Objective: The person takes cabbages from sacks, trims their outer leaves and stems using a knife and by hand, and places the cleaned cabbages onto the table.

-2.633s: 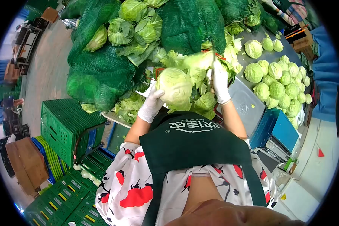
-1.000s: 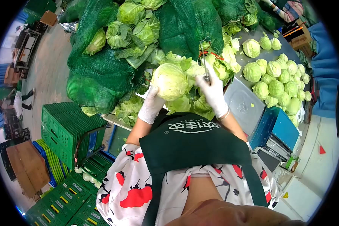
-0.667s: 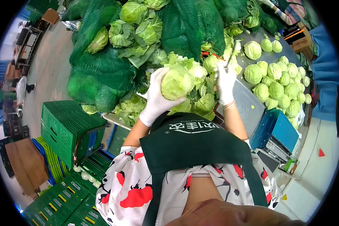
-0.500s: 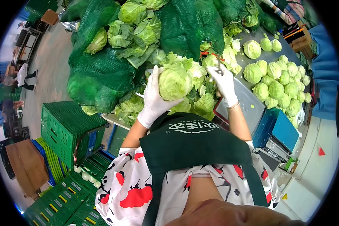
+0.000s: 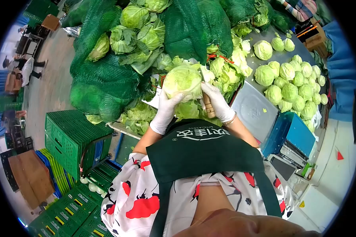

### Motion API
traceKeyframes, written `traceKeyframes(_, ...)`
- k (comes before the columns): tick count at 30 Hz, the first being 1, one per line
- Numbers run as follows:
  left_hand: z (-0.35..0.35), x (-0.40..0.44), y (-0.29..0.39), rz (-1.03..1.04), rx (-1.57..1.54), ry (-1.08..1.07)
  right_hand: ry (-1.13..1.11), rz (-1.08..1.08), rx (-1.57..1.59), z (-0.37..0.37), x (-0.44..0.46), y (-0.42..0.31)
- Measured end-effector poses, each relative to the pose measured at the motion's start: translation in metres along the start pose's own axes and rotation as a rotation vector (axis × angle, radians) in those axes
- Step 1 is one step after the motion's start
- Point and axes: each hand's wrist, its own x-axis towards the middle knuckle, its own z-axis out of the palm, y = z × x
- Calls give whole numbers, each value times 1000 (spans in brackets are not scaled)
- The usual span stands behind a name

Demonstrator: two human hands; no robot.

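Observation:
My left hand [image 5: 167, 110], in a white glove, cups a pale green cabbage [image 5: 181, 82] from below and its left side. My right hand [image 5: 219, 104], also gloved, is closed around the wooden handle [image 5: 208, 106] of a knife and sits at the cabbage's right side. The knife's blade is hard to make out against the leaves. Under and behind the held cabbage lie loose cabbage leaves [image 5: 227, 77]. Untrimmed cabbages [image 5: 151, 35] rest beyond my left hand among green mesh sacks [image 5: 103, 75].
Several trimmed cabbages [image 5: 290, 93] are gathered on the grey table at right, beside a scale with a metal pan [image 5: 254, 106] and a blue body [image 5: 294, 132]. Stacked green crates [image 5: 73, 138] stand at left. Another person [image 5: 27, 69] is at far left; a co-worker's sleeve [image 5: 304, 10] shows top right.
My right hand has come left and down with the knife, from beside the leaves to the cabbage. My left hand has turned further under the cabbage. The person at far left has moved.

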Motion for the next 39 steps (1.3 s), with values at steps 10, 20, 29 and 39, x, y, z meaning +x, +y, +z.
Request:
traceKeyframes(10, -34, 1, 15, -194, 205, -8, -96, -532, -1236, 10, -12, -33)
traceKeyframes(20, -44, 0, 31, -225, 112, -119, 131, -176, -517, -27, 23, -28)
traceKeyframes(29, -25, 7, 31, -164, 393, -55, 195, -697, -1268, 36, -17, -30)
traceKeyframes(39, -30, -2, 35, -185, 525, -105, 285, -857, -968, 22, 2, -17)
